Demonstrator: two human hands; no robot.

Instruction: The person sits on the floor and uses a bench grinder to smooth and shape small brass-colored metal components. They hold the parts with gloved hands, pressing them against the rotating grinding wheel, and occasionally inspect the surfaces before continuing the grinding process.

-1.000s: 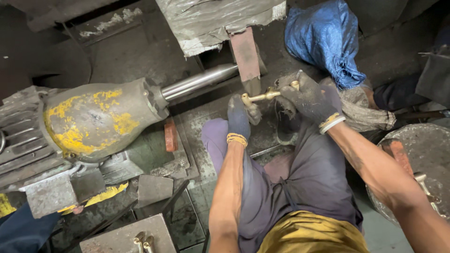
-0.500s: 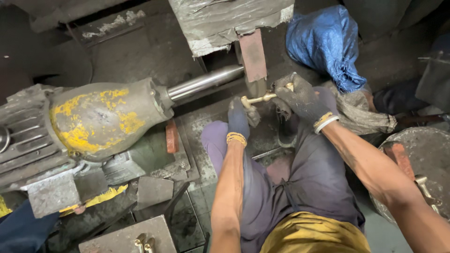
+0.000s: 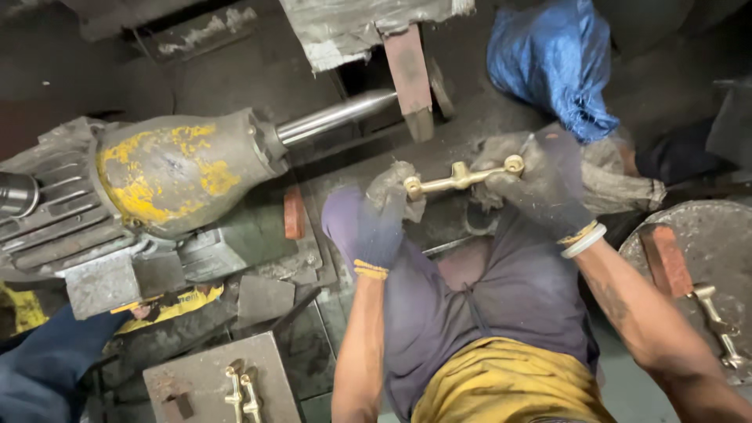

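Left hand (image 3: 381,222): gloved, dirty blue/grey; we see it closed round the left end of the brass fitting (image 3: 460,178), w/ a rag bunched at the fingers.
Right hand (image 3: 544,184): dark glove, white + yellow bands at the wrist; closed on the fitting's right end.
Brass fitting: held level between both hands, in the air above the lap, just in front of the steel shaft (image 3: 338,117).
Motor (image 3: 168,176): grey housing w/ yellow paint patches, left of the hands; its shaft points right toward a reddish bar (image 3: 409,74).
Blue bag (image 3: 554,59): crumpled, top right, behind the right hand.
Round metal plate (image 3: 697,243): far right, w/ a brick-red block and one more brass piece (image 3: 717,325) on it.
Metal block (image 3: 207,376): bottom left, two brass pieces (image 3: 243,392) lying on top, side by side.
Blue sleeve (image 3: 47,356): another person's, at the bottom left corner.
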